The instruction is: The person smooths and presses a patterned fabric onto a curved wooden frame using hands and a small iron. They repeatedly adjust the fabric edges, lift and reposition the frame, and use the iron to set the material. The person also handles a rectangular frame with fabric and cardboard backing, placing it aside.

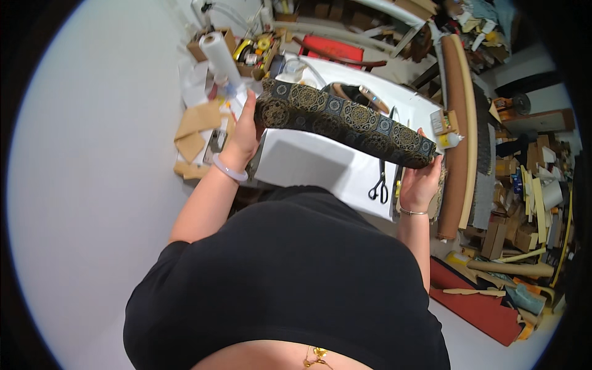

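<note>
A long, dark piece covered in patterned fabric [345, 122], with gold and pale blue medallions, is held level across my front above the white tabletop [290, 163]. My left hand [245, 132] is closed on its left end, thumb upright along the edge. The right end, a little lower in view, rests in the grip of my right hand [422, 182]. Whether the piece is a roll or a padded cushion I cannot tell. Below it, black-handled scissors [378, 188] lie on the tabletop, their blades partly hidden by the fabric.
Behind the fabric, a dark strap-like item with a tan part [373, 98] lies on the table. A white bottle [450, 140] stands at the right edge, beside long brown rolls [455, 179]. At left are a white roll [219, 58] and brown paper [196, 129]. Cluttered shelves [524, 203] fill the right.
</note>
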A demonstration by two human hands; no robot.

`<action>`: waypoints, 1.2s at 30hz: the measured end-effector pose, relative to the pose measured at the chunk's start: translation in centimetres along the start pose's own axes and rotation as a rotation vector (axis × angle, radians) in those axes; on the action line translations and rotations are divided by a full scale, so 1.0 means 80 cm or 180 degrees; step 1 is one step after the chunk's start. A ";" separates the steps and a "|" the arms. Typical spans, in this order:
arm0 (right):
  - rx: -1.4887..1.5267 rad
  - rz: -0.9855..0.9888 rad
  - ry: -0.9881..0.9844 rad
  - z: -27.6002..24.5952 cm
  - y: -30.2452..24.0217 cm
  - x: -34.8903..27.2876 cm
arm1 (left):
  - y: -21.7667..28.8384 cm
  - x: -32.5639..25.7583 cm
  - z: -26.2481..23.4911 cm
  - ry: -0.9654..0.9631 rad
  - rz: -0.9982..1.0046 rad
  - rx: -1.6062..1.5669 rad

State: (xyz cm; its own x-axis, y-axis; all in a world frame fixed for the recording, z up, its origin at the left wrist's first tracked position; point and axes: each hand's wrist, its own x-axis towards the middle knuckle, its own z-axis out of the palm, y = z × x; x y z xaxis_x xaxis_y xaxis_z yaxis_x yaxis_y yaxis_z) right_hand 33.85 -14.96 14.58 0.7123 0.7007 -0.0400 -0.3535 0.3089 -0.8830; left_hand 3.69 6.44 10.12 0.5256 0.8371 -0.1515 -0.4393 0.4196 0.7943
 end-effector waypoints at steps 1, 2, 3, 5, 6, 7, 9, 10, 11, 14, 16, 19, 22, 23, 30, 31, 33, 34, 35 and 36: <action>0.0001 0.0022 0.0039 -0.006 0.012 -0.002 | -0.006 -0.005 -0.005 0.0172 -0.0130 -0.0042; 0.0050 0.0149 -0.0002 -0.015 0.022 -0.004 | -0.013 -0.011 -0.010 0.0218 -0.0142 -0.0015; 0.0003 0.0234 0.0011 -0.023 0.033 -0.006 | -0.020 -0.015 -0.015 0.0459 -0.0347 -0.0077; 0.0133 0.0459 0.0126 -0.039 0.058 -0.001 | -0.036 -0.024 -0.026 0.0259 -0.0194 -0.0056; 0.0090 0.0606 0.0240 -0.046 0.069 0.002 | -0.042 -0.023 -0.034 0.0505 -0.0419 0.0111; 0.0082 0.0721 0.0254 -0.054 0.080 0.005 | -0.049 -0.022 -0.043 0.0568 -0.0548 0.0182; -0.0120 0.0871 0.0305 -0.065 0.102 0.008 | -0.067 -0.023 -0.060 0.0583 -0.0732 0.0258; -0.0186 0.0899 0.0227 -0.071 0.111 0.008 | -0.076 -0.025 -0.068 0.0660 -0.0773 0.0227; -0.0253 0.0978 0.0244 -0.076 0.119 0.008 | -0.086 -0.025 -0.074 0.0913 -0.1004 0.0210; -0.0286 0.1017 0.0297 -0.086 0.138 0.008 | -0.106 -0.028 -0.097 0.0582 -0.0792 0.0370; -0.0315 0.1044 0.0319 -0.091 0.145 0.009 | -0.117 -0.028 -0.109 0.0635 -0.0964 0.0253; -0.0484 0.1059 0.0256 -0.092 0.147 0.009 | -0.118 -0.028 -0.125 0.0674 -0.0903 0.0539; -0.1108 0.0984 0.0147 -0.086 0.150 0.001 | -0.082 -0.014 -0.127 0.1257 -0.0779 0.2357; -0.1217 0.1232 0.0424 -0.084 0.151 -0.002 | -0.072 -0.013 -0.114 0.1075 0.0060 0.2655; -0.1363 0.0721 0.0600 -0.071 0.162 -0.020 | -0.025 0.071 0.050 -0.1151 0.1045 0.3680; -0.1350 0.0674 0.0781 -0.069 0.166 -0.023 | -0.041 0.086 0.075 -0.1665 0.0570 0.3729; -0.1421 0.0666 0.0942 -0.068 0.169 -0.028 | -0.083 0.117 0.115 -0.2543 -0.0455 0.4018; -0.1322 0.0661 0.0988 -0.068 0.170 -0.029 | -0.105 0.131 0.131 -0.2842 -0.1134 0.4004; -0.1203 0.0618 0.1011 -0.068 0.171 -0.031 | -0.127 0.141 0.143 -0.3112 -0.1538 0.4001; -0.1200 0.0633 0.1074 -0.067 0.172 -0.032 | -0.145 0.144 0.150 -0.3318 -0.1647 0.3856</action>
State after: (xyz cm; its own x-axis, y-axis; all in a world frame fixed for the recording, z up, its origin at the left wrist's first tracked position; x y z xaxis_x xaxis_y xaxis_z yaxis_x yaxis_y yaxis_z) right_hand 30.38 -15.93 0.01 0.8309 0.4576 -0.3166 -0.3035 -0.1041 -0.9471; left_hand 23.60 7.03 6.27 0.8683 -0.0751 -0.4903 0.4371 -0.3513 0.8279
